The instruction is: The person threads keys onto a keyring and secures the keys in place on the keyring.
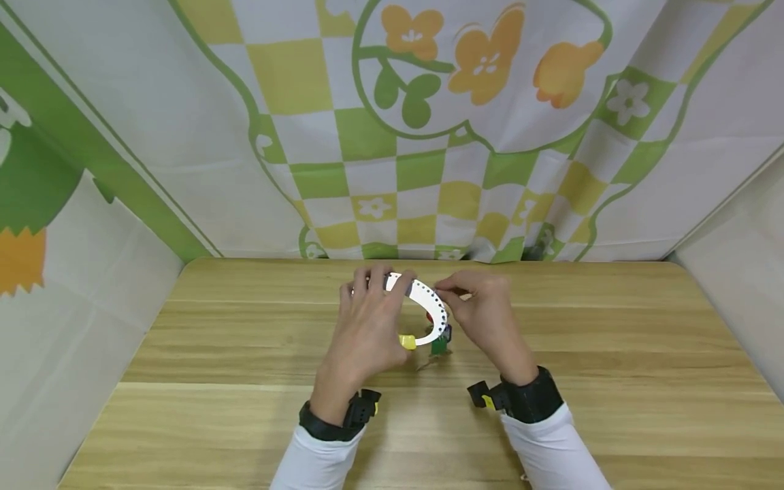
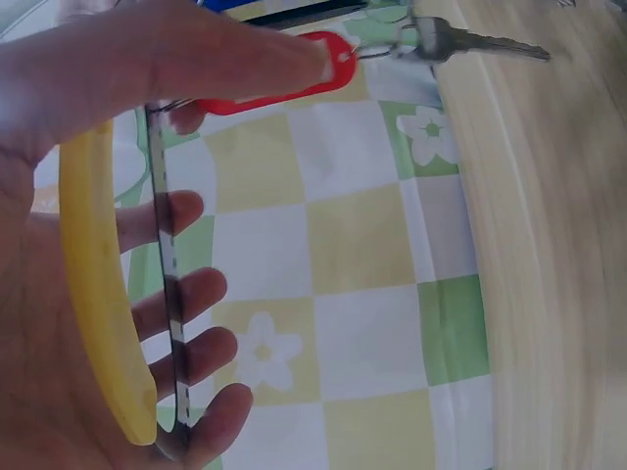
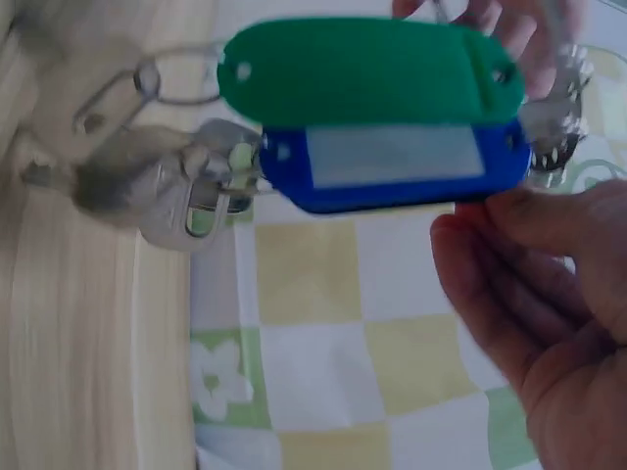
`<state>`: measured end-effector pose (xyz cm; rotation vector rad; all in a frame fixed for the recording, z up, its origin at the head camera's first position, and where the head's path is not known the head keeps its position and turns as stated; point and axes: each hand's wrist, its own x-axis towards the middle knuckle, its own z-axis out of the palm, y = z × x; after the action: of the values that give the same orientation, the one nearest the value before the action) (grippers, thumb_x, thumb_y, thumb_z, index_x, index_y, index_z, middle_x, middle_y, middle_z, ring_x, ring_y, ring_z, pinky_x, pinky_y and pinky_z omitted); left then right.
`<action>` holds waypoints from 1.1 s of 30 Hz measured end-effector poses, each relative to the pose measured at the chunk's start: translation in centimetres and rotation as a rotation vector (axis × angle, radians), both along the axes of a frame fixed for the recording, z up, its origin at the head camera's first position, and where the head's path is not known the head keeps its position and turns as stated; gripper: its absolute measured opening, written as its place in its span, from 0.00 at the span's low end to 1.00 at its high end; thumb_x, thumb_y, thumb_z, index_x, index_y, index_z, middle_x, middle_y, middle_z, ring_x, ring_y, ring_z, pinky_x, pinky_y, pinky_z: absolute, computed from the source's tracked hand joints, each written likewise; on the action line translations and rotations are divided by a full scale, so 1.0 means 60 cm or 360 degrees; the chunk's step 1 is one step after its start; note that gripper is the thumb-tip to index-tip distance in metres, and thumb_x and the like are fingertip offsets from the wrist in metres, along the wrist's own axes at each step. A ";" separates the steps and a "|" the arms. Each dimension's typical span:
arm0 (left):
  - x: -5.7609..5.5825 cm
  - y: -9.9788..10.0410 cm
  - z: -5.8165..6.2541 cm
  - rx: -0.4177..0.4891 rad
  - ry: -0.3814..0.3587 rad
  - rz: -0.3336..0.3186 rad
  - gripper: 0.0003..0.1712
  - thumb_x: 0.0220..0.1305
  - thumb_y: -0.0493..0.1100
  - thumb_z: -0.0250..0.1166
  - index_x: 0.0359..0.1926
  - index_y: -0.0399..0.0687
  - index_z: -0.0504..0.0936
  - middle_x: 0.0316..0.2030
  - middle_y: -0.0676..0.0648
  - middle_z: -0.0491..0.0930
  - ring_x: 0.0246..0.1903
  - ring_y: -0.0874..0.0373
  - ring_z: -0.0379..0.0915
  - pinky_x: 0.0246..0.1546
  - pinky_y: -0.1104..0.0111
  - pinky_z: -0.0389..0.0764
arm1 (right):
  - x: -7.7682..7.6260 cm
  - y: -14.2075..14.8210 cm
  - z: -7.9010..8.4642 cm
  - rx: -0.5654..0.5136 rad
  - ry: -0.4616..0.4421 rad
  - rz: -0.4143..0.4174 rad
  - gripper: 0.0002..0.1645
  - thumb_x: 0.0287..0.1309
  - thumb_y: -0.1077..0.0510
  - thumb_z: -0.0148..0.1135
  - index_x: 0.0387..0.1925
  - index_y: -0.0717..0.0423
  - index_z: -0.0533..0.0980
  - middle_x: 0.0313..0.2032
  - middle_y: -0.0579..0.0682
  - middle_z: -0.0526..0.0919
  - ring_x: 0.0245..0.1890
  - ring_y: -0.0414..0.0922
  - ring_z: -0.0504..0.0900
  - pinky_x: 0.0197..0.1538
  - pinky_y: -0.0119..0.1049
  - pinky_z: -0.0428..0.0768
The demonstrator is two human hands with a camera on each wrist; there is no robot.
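My left hand (image 1: pixel 367 327) grips a large oval key ring (image 1: pixel 436 309), white with a row of dark dots, by the side with its yellow grip (image 2: pixel 98 294). In the left wrist view the thumb crosses a red key tag (image 2: pixel 343 64), from which a key (image 2: pixel 480 42) hangs. At the ring's far right edge, the thumb and forefinger of my right hand (image 1: pixel 486 316) pinch a small red piece, likely a tag, mostly hidden. Close in front of them, in the right wrist view, hang a green key tag (image 3: pixel 362 73) and a blue key tag (image 3: pixel 392 162) with blurred keys (image 3: pixel 167 196).
Beneath the hands is a wooden table (image 1: pixel 245 408). A checked curtain (image 1: pixel 422 170) with flowers hangs at its back edge. White walls or cloth stand at both sides. A tiny light object (image 1: pixel 524 478) lies by the right sleeve.
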<state>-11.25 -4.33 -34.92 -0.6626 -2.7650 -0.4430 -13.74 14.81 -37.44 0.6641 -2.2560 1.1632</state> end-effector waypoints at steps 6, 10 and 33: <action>-0.001 -0.004 0.000 -0.0018 -0.0028 -0.0002 0.57 0.14 0.50 0.75 0.59 0.56 0.67 0.55 0.43 0.62 0.56 0.43 0.55 0.47 0.48 0.60 | -0.004 0.008 0.001 0.0163 0.0252 0.0122 0.05 0.49 0.64 0.64 0.29 0.53 0.82 0.28 0.45 0.83 0.29 0.39 0.80 0.32 0.32 0.75; -0.002 -0.006 0.000 -0.0019 -0.0037 0.0011 0.57 0.16 0.50 0.75 0.60 0.55 0.67 0.55 0.42 0.63 0.56 0.43 0.55 0.47 0.48 0.60 | -0.004 0.010 0.001 0.0209 0.0239 0.0133 0.06 0.51 0.62 0.63 0.32 0.52 0.82 0.30 0.44 0.83 0.31 0.38 0.80 0.34 0.31 0.74; -0.003 -0.010 0.002 -0.0075 0.0022 -0.0078 0.59 0.16 0.51 0.78 0.61 0.56 0.66 0.58 0.47 0.62 0.60 0.47 0.54 0.58 0.51 0.53 | 0.009 0.023 0.024 -0.0060 -0.0544 0.0124 0.10 0.55 0.47 0.60 0.35 0.45 0.81 0.35 0.39 0.82 0.34 0.38 0.79 0.41 0.36 0.75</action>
<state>-11.45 -4.93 -34.83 -0.7432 -2.7592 -0.3828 -13.22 16.16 -36.02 0.5777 -2.4975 1.4468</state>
